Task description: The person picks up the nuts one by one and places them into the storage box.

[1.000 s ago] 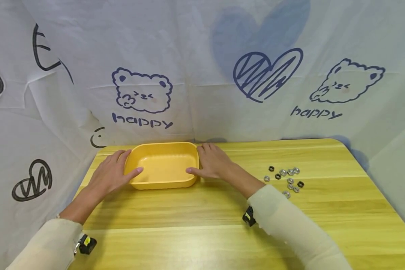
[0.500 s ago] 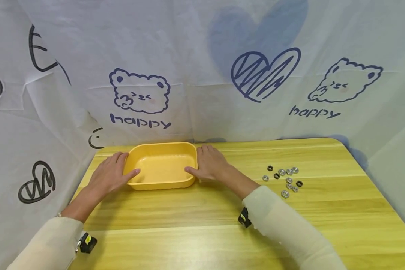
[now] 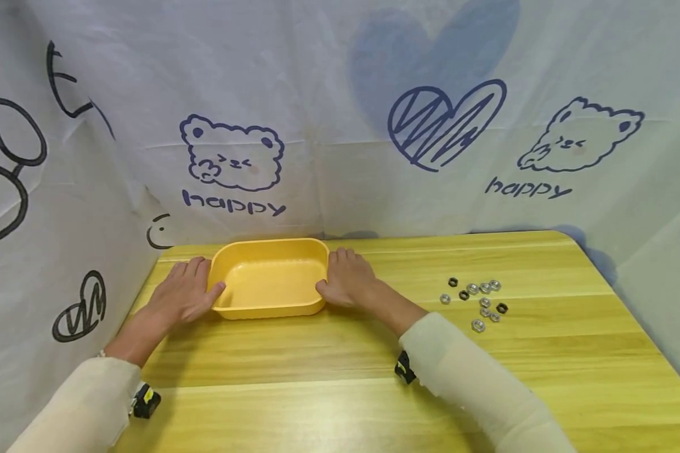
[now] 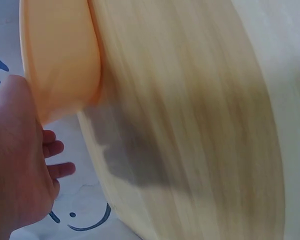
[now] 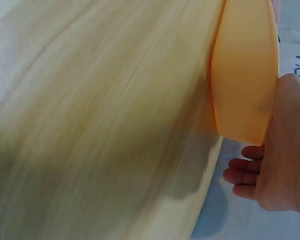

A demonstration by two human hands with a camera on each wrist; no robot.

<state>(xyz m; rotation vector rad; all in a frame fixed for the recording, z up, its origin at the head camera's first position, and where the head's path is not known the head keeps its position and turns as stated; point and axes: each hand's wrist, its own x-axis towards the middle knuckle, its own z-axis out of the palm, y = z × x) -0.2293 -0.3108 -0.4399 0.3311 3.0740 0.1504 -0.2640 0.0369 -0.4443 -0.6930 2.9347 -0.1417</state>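
A yellow rectangular plastic tray (image 3: 277,283) with rounded corners stands near the table's back edge, nothing inside it. At its left end is my left hand (image 3: 182,290), thumb tip over the rim. My right hand (image 3: 348,278) lies along the right end, its thumb at the rim. In the left wrist view, loosely bent fingers (image 4: 62,170) hang beside the tray's end rather than gripping its wall. Similarly, the right wrist view has relaxed fingers (image 5: 242,177) just beyond the tray's corner. Whether the thumbs still touch the rim is hard to tell.
Several silver nuts (image 3: 485,302) and a few black nuts (image 3: 502,308) lie scattered on the right of the wooden table (image 3: 294,390). A white printed cloth (image 3: 340,182) hangs behind the table and along both sides.
Both thumbs have drawn back from inside the tray toward its rim, and the hands have loosened at its ends. The tray looks still; the view has shifted slightly. The nuts lie as before.
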